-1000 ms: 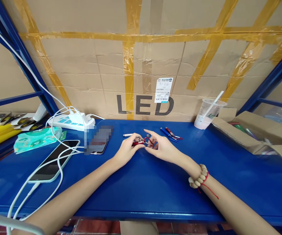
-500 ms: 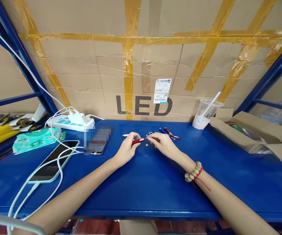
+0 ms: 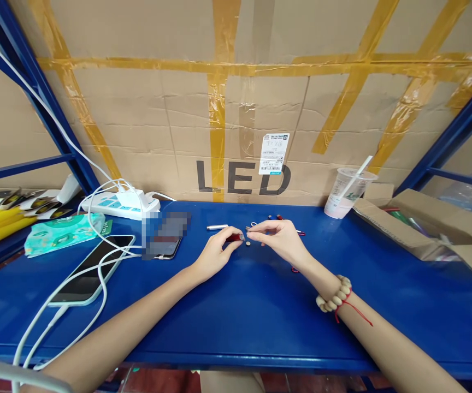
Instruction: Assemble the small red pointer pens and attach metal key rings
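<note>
My left hand [image 3: 215, 254] is closed around a small red metal tube [image 3: 234, 238], whose end points right. Facing that end, my right hand [image 3: 279, 237] pinches something tiny and silvery [image 3: 248, 229], too small to make out. Just below the gap between my fingertips lies a small round disc [image 3: 248, 243], like a button cell. A short silver tube [image 3: 217, 226] rests on the table behind my left hand. Partly hidden behind my right hand are small red and blue pen-like pieces [image 3: 279, 217]. A red ring [image 3: 295, 269] peeks out under my right wrist.
On the blue table [image 3: 228, 316], two phones, one a white-edged phone [image 3: 92, 273], lie at left among white cables and a power strip [image 3: 105, 204]. At right stand a plastic cup with a straw [image 3: 342, 196] and an open cardboard box [image 3: 416, 224]. A large carton [image 3: 170, 131] forms the back.
My right hand has turned and shifted slightly right, now covering more of the red and blue pieces. The red tube has tilted in my left hand, its end now turned more toward me.
</note>
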A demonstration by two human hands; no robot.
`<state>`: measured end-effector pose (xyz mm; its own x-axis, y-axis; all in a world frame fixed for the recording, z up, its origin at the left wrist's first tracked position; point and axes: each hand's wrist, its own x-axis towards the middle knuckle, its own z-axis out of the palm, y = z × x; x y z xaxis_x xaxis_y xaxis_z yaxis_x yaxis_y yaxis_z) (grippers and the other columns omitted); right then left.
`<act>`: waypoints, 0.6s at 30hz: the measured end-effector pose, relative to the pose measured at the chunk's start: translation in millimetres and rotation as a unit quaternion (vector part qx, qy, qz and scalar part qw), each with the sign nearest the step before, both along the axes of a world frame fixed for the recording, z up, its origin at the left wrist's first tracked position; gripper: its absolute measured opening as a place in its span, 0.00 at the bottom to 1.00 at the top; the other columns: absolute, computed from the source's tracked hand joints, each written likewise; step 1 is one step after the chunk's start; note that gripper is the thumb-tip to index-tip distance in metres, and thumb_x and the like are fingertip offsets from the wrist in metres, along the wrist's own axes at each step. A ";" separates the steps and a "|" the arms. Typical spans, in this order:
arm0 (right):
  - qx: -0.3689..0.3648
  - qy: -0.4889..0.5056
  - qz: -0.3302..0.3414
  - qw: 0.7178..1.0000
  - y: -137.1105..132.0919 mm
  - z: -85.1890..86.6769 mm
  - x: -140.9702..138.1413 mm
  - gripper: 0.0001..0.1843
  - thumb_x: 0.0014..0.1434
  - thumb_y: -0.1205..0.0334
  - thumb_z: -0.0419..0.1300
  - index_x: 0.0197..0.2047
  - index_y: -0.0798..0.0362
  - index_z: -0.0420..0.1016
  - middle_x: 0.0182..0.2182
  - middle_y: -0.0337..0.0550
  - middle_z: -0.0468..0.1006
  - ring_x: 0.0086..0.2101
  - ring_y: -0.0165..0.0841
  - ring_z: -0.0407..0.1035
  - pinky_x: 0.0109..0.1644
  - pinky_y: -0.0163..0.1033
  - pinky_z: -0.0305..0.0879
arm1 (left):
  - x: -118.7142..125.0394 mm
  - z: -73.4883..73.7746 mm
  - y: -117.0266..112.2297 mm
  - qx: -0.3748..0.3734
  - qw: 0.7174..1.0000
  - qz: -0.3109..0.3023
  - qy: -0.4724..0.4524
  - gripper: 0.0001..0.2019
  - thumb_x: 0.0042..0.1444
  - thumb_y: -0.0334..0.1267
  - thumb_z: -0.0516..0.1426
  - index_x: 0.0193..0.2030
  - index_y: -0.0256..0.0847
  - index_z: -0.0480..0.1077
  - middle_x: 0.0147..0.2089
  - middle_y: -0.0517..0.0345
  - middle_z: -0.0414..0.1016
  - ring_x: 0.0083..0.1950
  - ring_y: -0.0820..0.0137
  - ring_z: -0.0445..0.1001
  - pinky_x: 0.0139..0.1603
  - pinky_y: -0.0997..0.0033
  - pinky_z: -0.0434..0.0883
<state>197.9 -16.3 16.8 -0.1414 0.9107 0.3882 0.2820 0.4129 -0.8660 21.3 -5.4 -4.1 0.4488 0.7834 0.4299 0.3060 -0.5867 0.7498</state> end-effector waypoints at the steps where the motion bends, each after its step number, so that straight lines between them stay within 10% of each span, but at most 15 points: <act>1: 0.010 0.000 -0.005 1.000 -2.0 0.5 -1.7 0.14 0.44 0.53 0.66 0.29 0.56 0.79 0.27 0.44 0.79 0.25 0.32 0.72 0.24 0.35 0.68 | 0.1 0.3 -0.4 -0.006 1.000 -0.003 -0.002 0.04 0.56 0.35 0.51 0.36 0.40 0.66 0.37 0.58 0.72 0.39 0.70 0.70 0.44 0.71 0.67; 7: 0.130 -0.069 -0.028 0.989 -10.5 -0.4 -8.2 0.10 0.48 0.54 0.64 0.27 0.52 0.79 0.27 0.43 0.78 0.30 0.32 0.71 0.27 0.34 0.66 | 1.6 0.2 -3.8 -0.071 0.996 -0.044 -0.012 0.06 0.54 0.36 0.53 0.38 0.40 0.67 0.35 0.58 0.75 0.37 0.70 0.74 0.41 0.72 0.69; 18: 0.129 -0.216 0.018 0.968 -10.6 2.0 -2.8 0.13 0.52 0.51 0.60 0.33 0.50 0.79 0.33 0.42 0.75 0.28 0.28 0.69 0.27 0.33 0.63 | -1.7 -5.8 0.7 -0.003 0.999 -0.009 0.045 0.07 0.56 0.37 0.52 0.39 0.42 0.68 0.38 0.58 0.75 0.38 0.69 0.74 0.40 0.72 0.68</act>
